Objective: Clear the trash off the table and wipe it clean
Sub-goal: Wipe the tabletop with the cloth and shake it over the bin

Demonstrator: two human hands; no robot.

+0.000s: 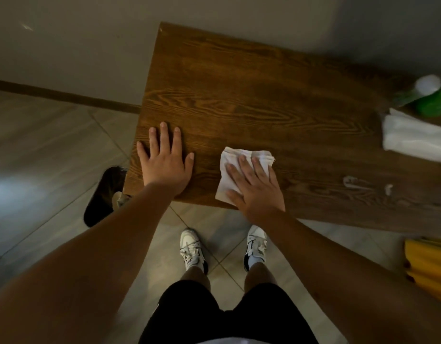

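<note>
A dark wooden table (239, 95) fills the middle of the view. My right hand (256, 189) lies flat, fingers spread, pressing a folded white cloth (235, 158) onto the tabletop near the front edge. My left hand (164, 160) rests palm-down and open on the table's front left corner, holding nothing. White smears (351, 181) mark the wood to the right of the cloth. A white tissue pack (413, 140) and a green bottle with a white cap (430, 98) stand at the table's right end.
A black bin (102, 197) with trash in it sits on the tiled floor just below the table's left corner. A yellow object (428, 266) is at the right edge, below the table. A wall runs behind the table. My feet stand in front of it.
</note>
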